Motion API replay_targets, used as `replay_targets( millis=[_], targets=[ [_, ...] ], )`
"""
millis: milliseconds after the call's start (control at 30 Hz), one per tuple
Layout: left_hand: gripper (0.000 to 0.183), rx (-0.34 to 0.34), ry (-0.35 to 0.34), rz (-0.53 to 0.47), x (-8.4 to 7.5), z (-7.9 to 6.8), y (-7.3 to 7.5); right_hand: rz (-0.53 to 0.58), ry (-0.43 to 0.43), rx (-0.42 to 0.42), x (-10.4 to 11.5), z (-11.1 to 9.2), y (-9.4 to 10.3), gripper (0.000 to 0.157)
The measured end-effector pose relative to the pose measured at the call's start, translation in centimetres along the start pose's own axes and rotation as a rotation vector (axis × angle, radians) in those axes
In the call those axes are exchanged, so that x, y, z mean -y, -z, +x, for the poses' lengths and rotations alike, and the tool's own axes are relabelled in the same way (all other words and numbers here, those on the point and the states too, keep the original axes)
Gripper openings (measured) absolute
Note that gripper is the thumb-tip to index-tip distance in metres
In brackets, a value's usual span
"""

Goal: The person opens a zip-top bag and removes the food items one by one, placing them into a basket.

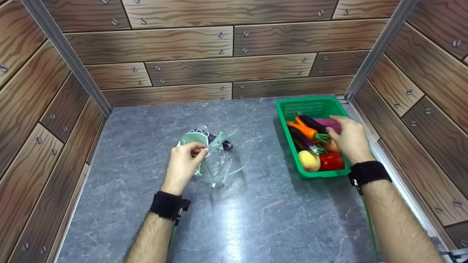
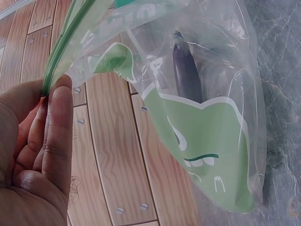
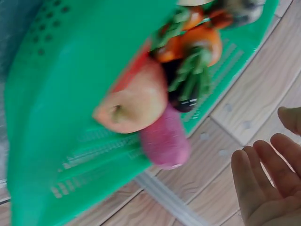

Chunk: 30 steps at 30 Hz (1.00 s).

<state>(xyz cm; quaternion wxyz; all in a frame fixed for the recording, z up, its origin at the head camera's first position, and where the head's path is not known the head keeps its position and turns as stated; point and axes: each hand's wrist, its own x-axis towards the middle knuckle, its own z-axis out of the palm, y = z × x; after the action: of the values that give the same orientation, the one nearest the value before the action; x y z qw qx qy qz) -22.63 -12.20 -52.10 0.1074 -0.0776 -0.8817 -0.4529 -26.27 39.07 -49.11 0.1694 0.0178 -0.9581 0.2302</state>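
Observation:
My left hand (image 1: pixel 184 162) pinches the green zip edge of a clear plastic zip bag (image 2: pixel 211 146) between thumb and fingers. The bag has a pale green printed panel and stands on the table with its mouth spread. Inside it lies a dark eggplant (image 2: pixel 187 70), seen through the film. On the right, my right hand (image 1: pixel 351 140) hovers over the right side of a green plastic basket (image 1: pixel 323 174), fingers parted and relaxed, holding nothing. Nearest its fingertips is a purple-pink sweet potato (image 3: pixel 165 139), with a pale apple (image 3: pixel 136 101) beside it.
Also in the basket are carrots (image 1: pixel 307 130), dark eggplants (image 1: pixel 302 139), a yellow fruit (image 1: pixel 309 161) and a red pepper (image 1: pixel 332 162). The grey marbled table (image 1: pixel 139 204) is enclosed by wood-patterned walls (image 1: pixel 190 40) at the back and sides.

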Motion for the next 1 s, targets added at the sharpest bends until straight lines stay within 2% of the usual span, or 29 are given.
replay_targets(
  millis=[300,600,1000],
  targets=[
    [0.015,0.004,0.008,0.010,-0.1,0.0,0.0,0.023,0.049,0.079,4.3,0.0,-0.3,0.056],
    [0.014,0.000,-0.001,0.013,-0.3,0.1,0.0,0.059,0.142,0.076,7.6,-0.4,-1.3,0.058],
    [0.013,0.002,-0.007,0.011,-0.4,0.1,-0.1,0.089,0.230,0.087,12.0,-1.4,-3.8,0.063]
  ],
)
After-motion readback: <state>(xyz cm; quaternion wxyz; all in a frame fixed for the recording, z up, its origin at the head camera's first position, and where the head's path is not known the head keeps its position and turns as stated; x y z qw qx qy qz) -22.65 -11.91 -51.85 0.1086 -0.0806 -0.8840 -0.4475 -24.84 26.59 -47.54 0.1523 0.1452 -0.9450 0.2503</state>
